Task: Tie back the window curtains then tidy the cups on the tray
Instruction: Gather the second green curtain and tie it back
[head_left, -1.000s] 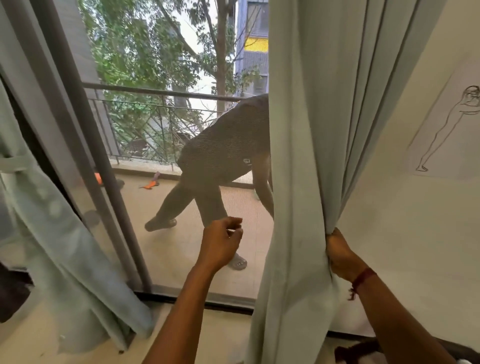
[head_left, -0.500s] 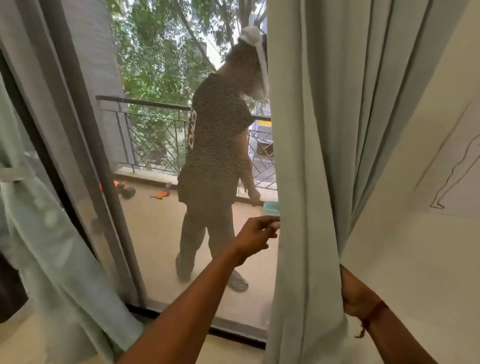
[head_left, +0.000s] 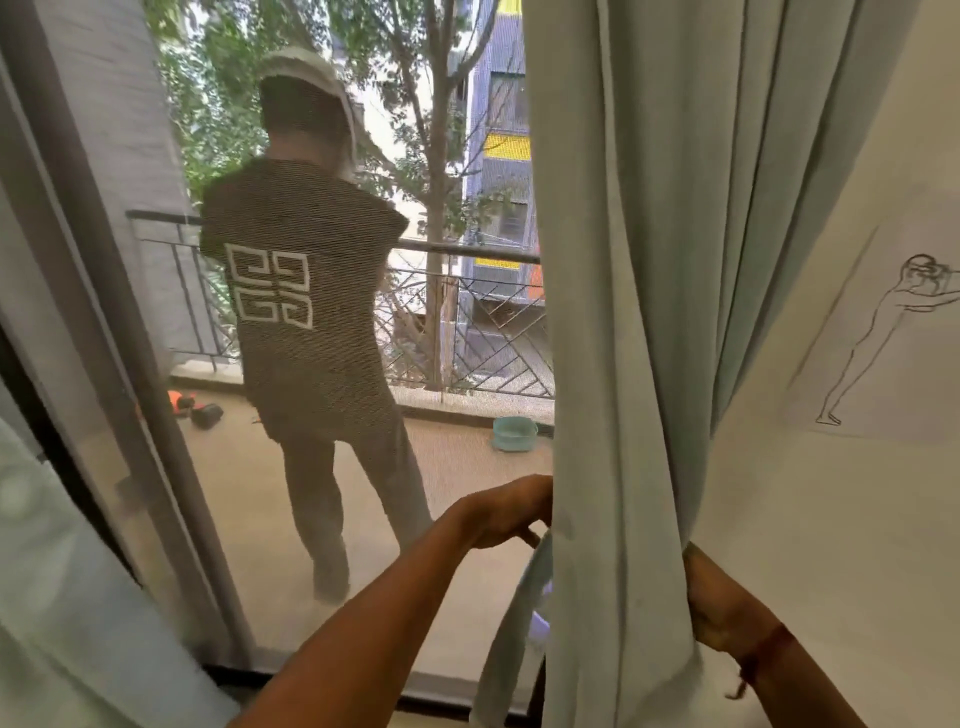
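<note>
The right pale green curtain (head_left: 639, 312) hangs in long folds beside the window. My right hand (head_left: 714, 603) grips its gathered right edge against the wall. My left hand (head_left: 506, 512) reaches its left edge, fingers hooked behind the fabric; a strip of the same cloth (head_left: 514, 639) hangs down just below that hand. The left curtain (head_left: 67, 597) is bunched at the lower left. No cups or tray are in view.
A sliding mesh door frame (head_left: 130, 364) stands at left. Behind the screen a person (head_left: 311, 322) stands on the balcony with a railing (head_left: 467, 254), a teal bowl (head_left: 514, 432) and tools on its floor. A line drawing (head_left: 883, 332) hangs on the right wall.
My left hand has moved right from mid-air to the curtain's left edge. The right hand stays clamped on the right edge. The person outside has straightened up.
</note>
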